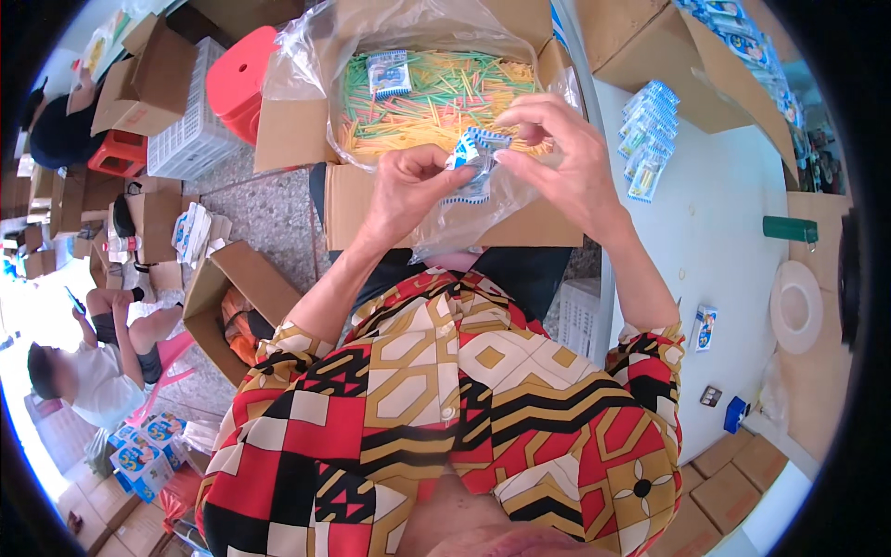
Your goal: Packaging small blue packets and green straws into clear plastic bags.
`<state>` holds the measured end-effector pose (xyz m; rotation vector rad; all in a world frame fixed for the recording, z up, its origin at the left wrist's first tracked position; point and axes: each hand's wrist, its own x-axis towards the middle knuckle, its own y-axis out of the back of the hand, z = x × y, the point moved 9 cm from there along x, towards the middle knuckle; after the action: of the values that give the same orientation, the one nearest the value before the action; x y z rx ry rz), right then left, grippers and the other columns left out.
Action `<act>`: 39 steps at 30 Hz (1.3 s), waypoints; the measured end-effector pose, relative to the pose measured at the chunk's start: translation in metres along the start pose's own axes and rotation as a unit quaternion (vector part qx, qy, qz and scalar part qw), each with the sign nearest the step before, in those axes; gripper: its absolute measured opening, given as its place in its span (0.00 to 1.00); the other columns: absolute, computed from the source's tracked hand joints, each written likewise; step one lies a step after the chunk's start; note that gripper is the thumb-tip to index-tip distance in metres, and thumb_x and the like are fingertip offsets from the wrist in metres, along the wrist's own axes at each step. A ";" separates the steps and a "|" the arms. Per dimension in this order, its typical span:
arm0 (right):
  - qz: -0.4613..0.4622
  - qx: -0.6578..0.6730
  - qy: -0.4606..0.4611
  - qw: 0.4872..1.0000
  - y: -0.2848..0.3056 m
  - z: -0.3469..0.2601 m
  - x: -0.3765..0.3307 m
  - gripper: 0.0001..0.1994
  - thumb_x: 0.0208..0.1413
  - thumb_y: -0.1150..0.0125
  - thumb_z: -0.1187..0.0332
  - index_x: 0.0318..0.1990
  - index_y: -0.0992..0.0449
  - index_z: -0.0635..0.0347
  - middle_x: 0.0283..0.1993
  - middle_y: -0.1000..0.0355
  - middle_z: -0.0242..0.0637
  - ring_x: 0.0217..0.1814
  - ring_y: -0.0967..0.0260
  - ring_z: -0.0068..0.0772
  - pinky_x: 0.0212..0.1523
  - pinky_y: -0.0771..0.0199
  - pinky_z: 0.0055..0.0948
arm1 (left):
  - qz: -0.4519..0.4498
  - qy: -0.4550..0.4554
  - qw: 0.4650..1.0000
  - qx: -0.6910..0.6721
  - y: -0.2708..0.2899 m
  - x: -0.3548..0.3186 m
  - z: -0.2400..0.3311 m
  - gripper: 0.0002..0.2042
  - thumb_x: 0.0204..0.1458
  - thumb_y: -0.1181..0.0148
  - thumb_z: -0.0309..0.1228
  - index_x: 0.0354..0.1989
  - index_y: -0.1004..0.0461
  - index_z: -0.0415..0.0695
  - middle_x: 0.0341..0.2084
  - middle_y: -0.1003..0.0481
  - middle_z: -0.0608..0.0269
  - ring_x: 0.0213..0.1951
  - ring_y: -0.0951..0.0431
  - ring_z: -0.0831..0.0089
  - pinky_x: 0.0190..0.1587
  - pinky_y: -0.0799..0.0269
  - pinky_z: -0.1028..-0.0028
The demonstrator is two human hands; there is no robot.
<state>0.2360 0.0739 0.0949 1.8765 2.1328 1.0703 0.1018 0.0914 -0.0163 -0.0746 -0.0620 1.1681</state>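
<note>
A small blue-and-white plastic packet (475, 165) is pinched between the thumb and bent fingers of my left hand (408, 188). Close to its right edge is my right hand (568, 160), thumb and forefinger spread apart. The right thumb tip is at the packet's edge; whether it touches cannot be made out. Both hands are over the near side of a cardboard box (520, 226) lined with a clear plastic bag (311, 46). Loose thin sticks (445, 100) in green, pink and yellow fill the box. Another blue-and-white packet (388, 73) lies on the sticks at the back left.
On the white table (691, 241) at right lie a row of packets (647, 139), a single packet (705, 328) and a green object (790, 229). An open carton (705, 70) stands behind. To the left are a red stool (241, 82), a white crate (186, 130) and a seated person (111, 367).
</note>
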 end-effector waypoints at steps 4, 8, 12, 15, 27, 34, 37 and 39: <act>0.053 -0.036 0.055 0.996 0.011 -0.024 -0.004 0.13 0.39 0.35 0.77 0.37 0.26 0.60 0.40 0.31 0.33 0.31 0.34 0.25 0.30 0.32 0.21 | 0.021 0.003 0.999 -0.033 0.003 -0.001 0.000 0.03 0.45 0.37 0.22 0.23 0.25 0.37 0.19 0.26 0.71 0.23 0.33 0.89 0.24 0.37 0.86; 0.036 -0.102 0.103 0.989 -0.003 -0.029 -0.010 0.13 0.40 0.36 0.78 0.37 0.26 0.60 0.39 0.30 0.34 0.31 0.32 0.26 0.28 0.30 0.22 | 0.040 -0.014 0.999 -0.023 0.000 -0.001 0.007 0.04 0.44 0.37 0.23 0.23 0.25 0.37 0.18 0.26 0.71 0.23 0.32 0.89 0.24 0.36 0.86; 0.023 -0.145 0.059 0.987 -0.012 -0.020 -0.010 0.14 0.41 0.37 0.78 0.39 0.27 0.60 0.36 0.30 0.37 0.29 0.32 0.26 0.26 0.29 0.22 | 0.045 -0.006 0.999 -0.018 0.000 -0.005 0.008 0.04 0.44 0.37 0.23 0.23 0.25 0.36 0.18 0.26 0.70 0.23 0.31 0.89 0.25 0.35 0.85; -0.019 -0.099 -0.011 0.995 -0.018 -0.008 -0.012 0.14 0.41 0.38 0.79 0.39 0.28 0.60 0.35 0.30 0.37 0.27 0.32 0.27 0.26 0.30 0.22 | 0.046 -0.023 0.998 0.036 0.003 -0.010 0.005 0.04 0.44 0.37 0.24 0.23 0.24 0.36 0.18 0.25 0.69 0.23 0.31 0.88 0.25 0.34 0.83; 0.002 -0.172 0.099 0.980 -0.017 -0.030 -0.013 0.10 0.39 0.38 0.80 0.32 0.27 0.62 0.33 0.32 0.35 0.29 0.31 0.33 0.28 0.30 0.27 | 0.006 -0.098 0.983 0.154 -0.007 -0.017 0.022 0.03 0.45 0.38 0.23 0.26 0.25 0.36 0.18 0.27 0.64 0.23 0.31 0.83 0.25 0.36 0.79; -0.015 -0.099 0.045 0.994 -0.016 -0.013 -0.015 0.08 0.42 0.38 0.79 0.32 0.28 0.63 0.32 0.29 0.36 0.28 0.29 0.33 0.29 0.30 0.26 | -0.035 -0.060 0.986 0.155 -0.010 -0.017 0.019 0.06 0.44 0.38 0.27 0.26 0.25 0.37 0.19 0.26 0.57 0.21 0.26 0.73 0.26 0.33 0.74; -0.047 -0.079 -0.009 0.996 -0.022 -0.009 -0.016 0.07 0.44 0.38 0.78 0.32 0.28 0.64 0.31 0.28 0.37 0.28 0.29 0.29 0.28 0.30 0.24 | -0.016 -0.052 0.986 0.160 -0.005 -0.017 0.017 0.06 0.44 0.38 0.27 0.26 0.24 0.37 0.18 0.26 0.58 0.21 0.27 0.75 0.25 0.33 0.74; -0.064 -0.054 -0.041 0.996 -0.026 -0.007 -0.017 0.07 0.44 0.39 0.78 0.33 0.28 0.64 0.30 0.28 0.37 0.28 0.29 0.28 0.28 0.31 0.24 | -0.001 -0.061 0.985 0.160 -0.004 -0.017 0.017 0.05 0.43 0.38 0.27 0.26 0.24 0.37 0.18 0.26 0.58 0.21 0.27 0.76 0.25 0.33 0.75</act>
<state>0.2145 0.0554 0.0795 1.6831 2.0739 1.0408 0.0968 0.0746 0.0011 0.2807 0.0179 1.1672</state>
